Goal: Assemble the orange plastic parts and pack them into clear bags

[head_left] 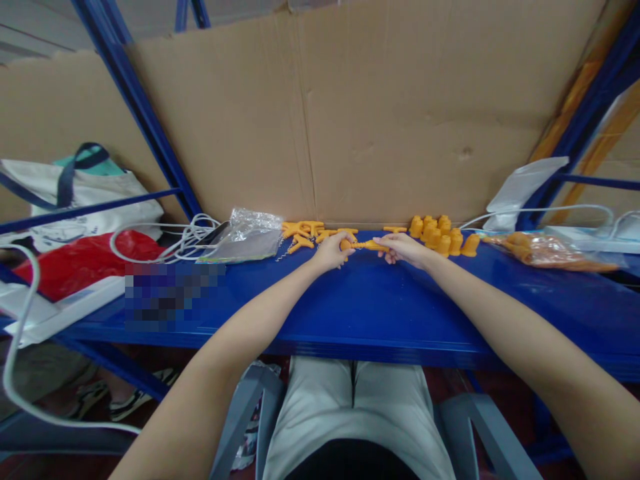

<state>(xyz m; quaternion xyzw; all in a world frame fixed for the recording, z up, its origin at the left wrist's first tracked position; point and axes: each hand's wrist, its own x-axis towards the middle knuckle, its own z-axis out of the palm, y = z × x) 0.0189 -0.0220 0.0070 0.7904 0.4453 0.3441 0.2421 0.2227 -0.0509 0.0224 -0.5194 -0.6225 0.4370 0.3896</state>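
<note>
Above the back half of the blue table (370,300), my two hands are close together. My left hand (334,252) has its fingers closed round a small yellow-orange plastic piece (345,245), partly hidden by them. My right hand (403,248) pinches the right end of a yellow-orange corkscrew part (373,245), whose twisted section points at the left hand. Whether the two pieces touch cannot be made out. Behind and left of my left hand lie several yellow corkscrew handles (300,230) with metal spirals. Right of my right hand stand several yellow plastic cups (444,243).
A clear plastic bag (250,237) and white cables (175,243) lie on the left. Farther left are a red bag (100,260) and a white tote (95,207). At right lies a bag of orange parts (555,252). Cardboard (375,120) stands behind the table.
</note>
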